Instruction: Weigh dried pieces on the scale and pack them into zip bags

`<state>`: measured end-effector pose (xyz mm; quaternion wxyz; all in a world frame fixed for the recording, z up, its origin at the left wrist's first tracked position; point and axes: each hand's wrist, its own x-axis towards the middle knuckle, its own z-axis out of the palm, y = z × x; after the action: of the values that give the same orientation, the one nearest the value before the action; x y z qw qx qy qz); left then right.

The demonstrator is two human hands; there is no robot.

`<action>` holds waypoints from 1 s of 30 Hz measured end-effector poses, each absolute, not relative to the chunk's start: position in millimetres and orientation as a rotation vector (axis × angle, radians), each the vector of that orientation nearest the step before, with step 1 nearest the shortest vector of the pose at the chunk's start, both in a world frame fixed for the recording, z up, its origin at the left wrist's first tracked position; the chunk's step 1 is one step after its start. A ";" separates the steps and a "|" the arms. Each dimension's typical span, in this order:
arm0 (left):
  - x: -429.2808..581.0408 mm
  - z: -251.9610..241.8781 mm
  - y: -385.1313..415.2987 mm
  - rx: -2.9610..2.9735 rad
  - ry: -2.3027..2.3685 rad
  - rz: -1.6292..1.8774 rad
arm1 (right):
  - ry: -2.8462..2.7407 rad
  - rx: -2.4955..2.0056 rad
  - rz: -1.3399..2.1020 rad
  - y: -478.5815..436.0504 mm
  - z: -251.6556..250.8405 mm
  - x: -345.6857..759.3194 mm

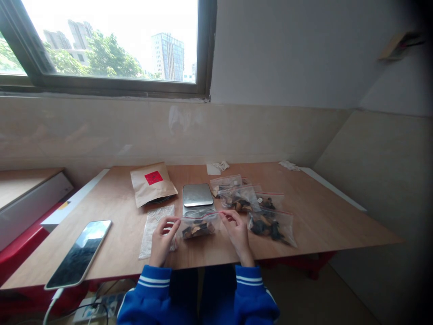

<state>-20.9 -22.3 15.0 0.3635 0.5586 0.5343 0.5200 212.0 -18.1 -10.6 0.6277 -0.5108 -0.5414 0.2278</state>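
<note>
Head view | zip bag (199, 222) (dark pieces (196, 231) inside) | left hand (163, 239), right hand (237, 231) pinch it

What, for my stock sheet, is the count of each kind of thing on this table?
Zip bags of dark pieces: 5 (one held by the left hand and right hand)
Flat clear plastic bag: 1
Kraft paper pouch with red label: 1
Metal-topped scale: 1
Phone: 1
White paper scraps: 2
Total: 11
</note>
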 end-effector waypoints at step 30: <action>-12.9 7.9 -23.2 1.343 1.279 1.290 | -0.984 -0.976 1.065 -20.1 -12.1 193.1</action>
<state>-12.9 -23.2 7.9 0.4271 0.5377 0.5118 0.5163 193.1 -20.1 -12.1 0.6418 -0.4283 -0.4317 0.4672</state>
